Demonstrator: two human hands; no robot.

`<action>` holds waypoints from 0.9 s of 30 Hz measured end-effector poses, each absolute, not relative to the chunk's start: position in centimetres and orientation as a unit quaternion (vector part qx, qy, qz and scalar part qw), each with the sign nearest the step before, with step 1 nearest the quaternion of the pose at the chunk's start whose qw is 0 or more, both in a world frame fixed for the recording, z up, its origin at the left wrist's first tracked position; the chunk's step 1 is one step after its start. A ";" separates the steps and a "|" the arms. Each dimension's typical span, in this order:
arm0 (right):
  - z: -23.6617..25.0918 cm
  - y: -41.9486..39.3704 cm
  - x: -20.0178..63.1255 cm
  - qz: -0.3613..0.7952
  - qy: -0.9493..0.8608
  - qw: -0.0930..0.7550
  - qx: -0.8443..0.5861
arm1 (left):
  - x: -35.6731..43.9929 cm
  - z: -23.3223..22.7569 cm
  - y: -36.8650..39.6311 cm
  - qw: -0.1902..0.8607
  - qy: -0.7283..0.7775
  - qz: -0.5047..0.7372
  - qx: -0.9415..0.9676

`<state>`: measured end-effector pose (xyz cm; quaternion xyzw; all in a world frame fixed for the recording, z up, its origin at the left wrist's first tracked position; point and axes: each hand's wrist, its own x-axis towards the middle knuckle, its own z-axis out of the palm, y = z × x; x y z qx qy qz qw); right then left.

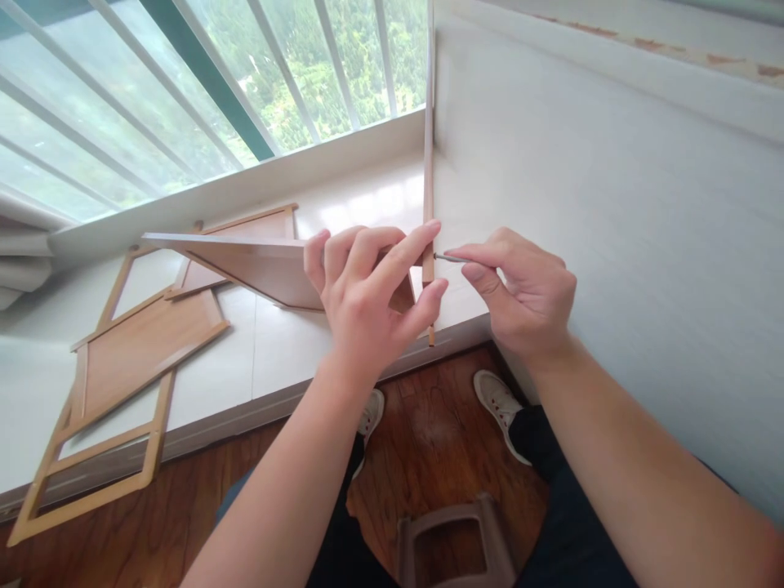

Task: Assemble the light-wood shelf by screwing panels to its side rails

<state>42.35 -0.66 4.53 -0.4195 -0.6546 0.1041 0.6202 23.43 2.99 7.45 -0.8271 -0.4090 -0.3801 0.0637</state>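
Observation:
My left hand (367, 286) grips a thin upright wooden panel (428, 147) seen edge-on, thumb and forefinger pinching its lower part. A second wooden panel (245, 261) meets it at a right angle and runs off to the left, under my left fingers. My right hand (520, 286) pinches a small metal screw (450, 258) and holds its tip against the right face of the upright panel. Both hands hover above the white window ledge (275, 351).
Flat wooden frame pieces (128, 351) lie on the ledge at the left, one overhanging its front edge. A white wall (612, 204) stands close on the right. Window bars (202, 73) are behind. Below are my shoes, the wood floor (429, 425) and a brown stool (453, 539).

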 end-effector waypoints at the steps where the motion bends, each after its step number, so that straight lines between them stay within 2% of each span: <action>1: 4.5 -0.6 42.3 0.104 -0.655 0.617 -0.423 | 23.4 7.5 3.0 0.054 -0.411 -0.378 -0.828; 5: 3.9 -0.1 41.9 0.107 -0.646 0.624 -0.425 | 23.4 7.2 3.2 0.024 -0.405 -0.386 -0.829; 11: 3.0 0.8 41.1 0.114 -0.618 0.669 -0.397 | 23.4 6.8 3.3 0.037 -0.396 -0.409 -0.821; 27: 4.1 0.9 41.7 0.184 -0.653 0.651 -0.339 | 23.7 6.6 4.0 0.067 -0.338 -0.476 -0.809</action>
